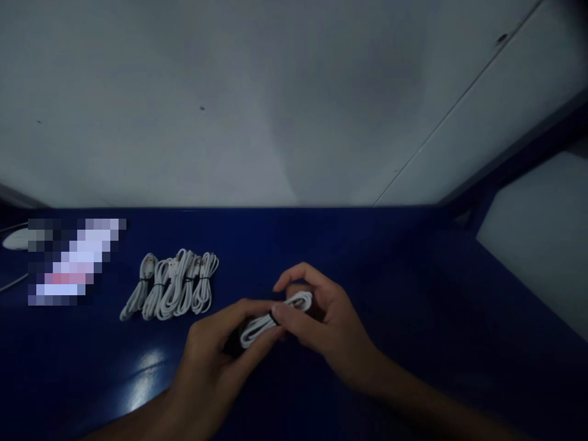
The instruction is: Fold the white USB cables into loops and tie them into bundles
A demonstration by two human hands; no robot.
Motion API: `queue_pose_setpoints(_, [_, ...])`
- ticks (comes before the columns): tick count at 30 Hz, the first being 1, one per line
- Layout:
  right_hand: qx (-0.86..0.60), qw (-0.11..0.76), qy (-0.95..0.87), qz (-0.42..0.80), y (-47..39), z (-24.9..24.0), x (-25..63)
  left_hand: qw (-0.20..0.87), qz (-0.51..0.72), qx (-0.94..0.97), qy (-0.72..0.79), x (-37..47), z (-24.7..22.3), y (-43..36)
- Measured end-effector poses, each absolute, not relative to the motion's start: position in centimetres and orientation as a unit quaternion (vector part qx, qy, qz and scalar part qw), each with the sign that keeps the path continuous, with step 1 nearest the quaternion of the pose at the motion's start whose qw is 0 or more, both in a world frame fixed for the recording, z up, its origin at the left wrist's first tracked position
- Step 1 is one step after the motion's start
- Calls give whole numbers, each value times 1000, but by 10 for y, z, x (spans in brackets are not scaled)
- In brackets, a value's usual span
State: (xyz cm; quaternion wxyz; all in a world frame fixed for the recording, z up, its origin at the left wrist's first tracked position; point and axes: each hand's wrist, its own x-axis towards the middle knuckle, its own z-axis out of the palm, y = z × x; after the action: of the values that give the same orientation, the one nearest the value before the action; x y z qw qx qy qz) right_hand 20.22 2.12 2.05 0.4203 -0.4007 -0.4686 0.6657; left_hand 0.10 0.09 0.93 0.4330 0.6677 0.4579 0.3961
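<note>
Both hands grip one coiled white cable (257, 331) above the blue table, tilted with its right end higher. My left hand (220, 343) is closed round its left part, thumb below and fingers along the top. My right hand (321, 312) pinches it near the middle, the thumb beside a black tie (274, 317) round the coil; its index finger is raised and bent. To the left lies a row of several coiled white cables (177, 288), each bound with a dark tie, metal plugs showing on some.
The glossy blue table (257, 239) meets a grey-white wall panel (229, 122) at the back. At the far left lie a pixelated bright object (78, 263), a white rounded object (16, 239) and a thin white cord (13, 283). On the right stands a blue frame (519, 159) with a pale panel (542, 226).
</note>
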Motion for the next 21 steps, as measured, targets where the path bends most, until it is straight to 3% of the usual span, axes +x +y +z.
queue_pose_setpoints(6, [-352,400,-426,731,29,15,201,472,420,612,476,2,12,7])
queue_pose_setpoints(12, [-384,393,-456,700,32,14,202,511,410,594,467,2,10,8])
queue_pose_setpoints(21, [-419,434,-464,649,29,16,201,483,359,654,459,2,13,4])
